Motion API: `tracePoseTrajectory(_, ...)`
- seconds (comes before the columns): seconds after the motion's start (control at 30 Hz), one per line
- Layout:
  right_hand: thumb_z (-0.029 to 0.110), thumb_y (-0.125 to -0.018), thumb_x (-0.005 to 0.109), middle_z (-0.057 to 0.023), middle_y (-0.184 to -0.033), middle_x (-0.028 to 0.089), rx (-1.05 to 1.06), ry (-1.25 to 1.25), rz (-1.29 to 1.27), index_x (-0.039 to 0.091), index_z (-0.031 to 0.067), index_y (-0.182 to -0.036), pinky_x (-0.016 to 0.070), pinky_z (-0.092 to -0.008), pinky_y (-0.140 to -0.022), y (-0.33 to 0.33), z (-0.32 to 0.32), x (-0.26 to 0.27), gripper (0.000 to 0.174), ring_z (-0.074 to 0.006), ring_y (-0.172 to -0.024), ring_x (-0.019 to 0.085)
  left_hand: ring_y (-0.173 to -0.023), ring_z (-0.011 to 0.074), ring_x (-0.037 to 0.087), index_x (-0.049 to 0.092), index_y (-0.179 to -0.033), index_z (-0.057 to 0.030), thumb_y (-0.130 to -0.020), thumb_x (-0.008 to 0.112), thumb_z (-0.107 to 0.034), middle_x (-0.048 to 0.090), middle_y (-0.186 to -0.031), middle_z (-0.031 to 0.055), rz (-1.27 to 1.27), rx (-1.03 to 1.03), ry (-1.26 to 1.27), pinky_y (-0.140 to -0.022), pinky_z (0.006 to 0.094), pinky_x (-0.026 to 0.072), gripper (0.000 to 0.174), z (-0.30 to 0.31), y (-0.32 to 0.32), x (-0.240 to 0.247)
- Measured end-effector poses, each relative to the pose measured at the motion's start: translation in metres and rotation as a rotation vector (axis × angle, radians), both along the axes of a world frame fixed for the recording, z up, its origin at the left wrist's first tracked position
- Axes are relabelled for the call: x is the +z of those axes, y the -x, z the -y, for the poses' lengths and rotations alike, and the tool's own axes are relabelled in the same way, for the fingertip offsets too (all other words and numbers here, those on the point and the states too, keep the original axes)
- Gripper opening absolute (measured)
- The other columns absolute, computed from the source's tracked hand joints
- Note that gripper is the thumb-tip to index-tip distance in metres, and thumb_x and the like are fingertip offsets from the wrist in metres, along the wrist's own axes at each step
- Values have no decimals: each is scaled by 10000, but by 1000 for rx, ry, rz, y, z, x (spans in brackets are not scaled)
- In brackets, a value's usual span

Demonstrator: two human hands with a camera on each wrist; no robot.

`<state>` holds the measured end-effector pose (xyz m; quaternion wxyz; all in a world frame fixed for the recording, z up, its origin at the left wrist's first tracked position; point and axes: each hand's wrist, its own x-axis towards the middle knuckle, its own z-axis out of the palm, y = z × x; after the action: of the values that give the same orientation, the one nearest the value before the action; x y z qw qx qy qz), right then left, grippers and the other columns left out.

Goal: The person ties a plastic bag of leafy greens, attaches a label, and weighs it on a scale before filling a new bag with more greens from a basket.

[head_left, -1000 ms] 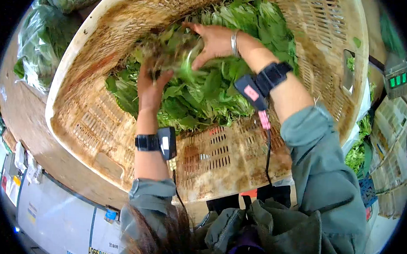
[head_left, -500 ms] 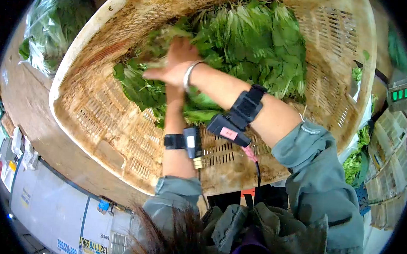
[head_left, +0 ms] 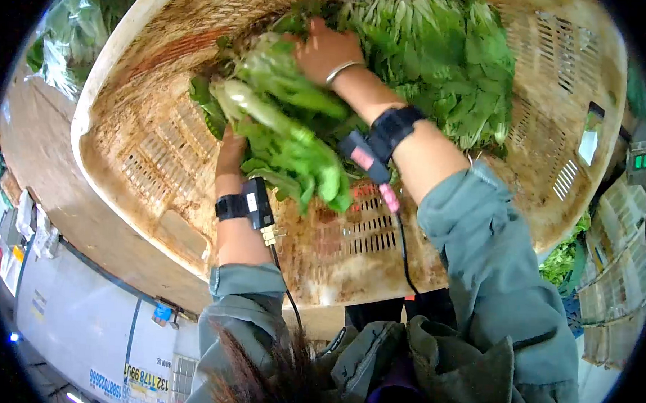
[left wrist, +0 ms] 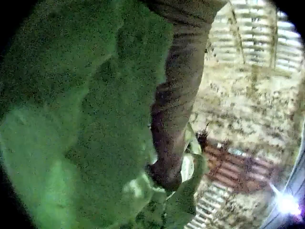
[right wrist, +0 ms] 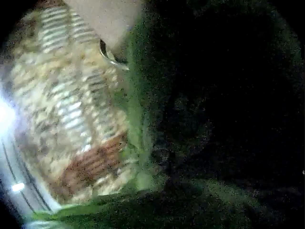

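Observation:
A bunch of leafy greens (head_left: pixel 276 120) with pale stems lies across the left part of a big stained basket (head_left: pixel 174 152). My left hand (head_left: pixel 231 153) has its fingers curled round the bunch's lower left side; in the left wrist view a finger (left wrist: pixel 178 105) bends beside a large leaf (left wrist: pixel 86 114). At the bunch's upper right is my right hand (head_left: pixel 329 54), a bracelet at its wrist, its fingertips partly lost among leaves. The right wrist view is mostly dark leaf, so the grip there is unclear. More greens (head_left: pixel 444 70) lie in rows to the right.
The basket's pale rim (head_left: pixel 89 112) curves round the left side. A plastic bag of greens (head_left: pixel 78 32) stands beyond it at the upper left. To the right are a device with a green display (head_left: pixel 643 159), stacked crates (head_left: pixel 613 250) and loose greens (head_left: pixel 559 266).
The hands, crossed half a second ago, are apart: the left has moved left, the right up and to the right. The bunch now stretches between them, leaves toward the basket's near side.

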<state>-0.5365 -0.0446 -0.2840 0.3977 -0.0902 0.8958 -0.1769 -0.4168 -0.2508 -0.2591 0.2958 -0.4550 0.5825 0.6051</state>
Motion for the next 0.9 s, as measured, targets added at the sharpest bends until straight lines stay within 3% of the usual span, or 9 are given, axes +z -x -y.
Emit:
tracePoseTrajectory(0.13, 416, -885, 163, -197, -1344, 250, 179, -18, 25, 165, -8, -1323, 274, -425, -964, 2, 24, 65, 609, -269, -1130, 427, -892, 225, 544, 416, -1177, -20, -777, 597, -368, 530, -1059, 102, -32, 7, -177, -757, 342, 473, 560, 24, -16, 3)
tracePoseTrajectory(0.2, 434, -884, 217, -203, -1295, 336, 326, 37, -232, 188, -15, -1314, 362, -393, -910, 17, 13, 34, 621, -272, -1073, 476, -895, 232, 546, 433, -1170, -24, -781, 557, -436, 535, -1064, 106, 4, 127, -166, -758, 352, 474, 581, 29, -25, -2)
tracePoseTrajectory(0.27, 385, -878, 356, -207, -1139, 488, 58, 128, -226, 310, 135, -1300, 496, -335, -694, 18, -4, -33, 492, -295, -882, 566, -903, 237, 546, 456, -1160, -29, -779, 511, -511, 544, -1059, 113, -63, 185, -209, -752, 348, 472, 617, 35, -34, -16)
tracePoseTrajectory(0.37, 260, -880, 371, -189, -1126, 497, -445, 189, -43, 341, 180, -1290, 491, -348, -719, 5, -8, -42, 420, -293, -872, 565, -875, 222, 553, 458, -1163, -30, -802, 483, -477, 552, -1030, 110, -63, 141, -90, -710, 337, 473, 575, 15, -17, -5)
tracePoseTrajectory(0.47, 218, -857, 400, -204, -1166, 463, 310, -115, -539, 315, 129, -1300, 488, -361, -734, -13, -1, -81, 460, -295, -896, 560, -832, 203, 554, 468, -1134, -34, -830, 464, -443, 554, -988, 101, -53, -116, -52, -672, 329, 470, 510, 18, -13, -4)
tracePoseTrajectory(0.53, 272, -844, 416, -224, -1192, 432, 538, -16, -353, 277, 124, -1317, 469, -388, -771, -7, 6, -33, 515, -317, -921, 547, -827, 198, 557, 477, -1102, -28, -837, 462, -434, 558, -980, 96, 66, 37, -25, -667, 331, 474, 485, 19, -14, 1)
tracePoseTrajectory(0.6, 513, -844, 351, -254, -1258, 356, -104, 310, 141, 228, 9, -1311, 368, -365, -919, -5, -2, 16, 698, -364, -1045, 480, -907, 218, 540, 448, -1140, -8, -861, 433, -405, 537, -1039, 118, -222, 209, -610, -752, 338, 465, 486, 58, -55, -25)
tracePoseTrajectory(0.73, 750, -644, 423, -306, -1175, 415, -87, 462, 196, 256, -116, -1244, 354, -321, -925, -8, -26, 137, 1067, -364, -1063, 464, -908, 221, 541, 445, -1145, -6, -862, 432, -402, 535, -1045, 121, -152, 355, -348, -753, 340, 465, 487, 63, -78, 43)
tracePoseTrajectory(0.9, 459, -628, 685, -226, -1043, 544, -156, 753, 224, 425, -72, -1123, 408, -317, -849, -12, -43, 165, 771, -271, -957, 537, -910, 224, 541, 441, -1151, -3, -863, 431, -399, 532, -1053, 125, -168, 401, -309, -754, 343, 466, 489, 57, -122, 140)
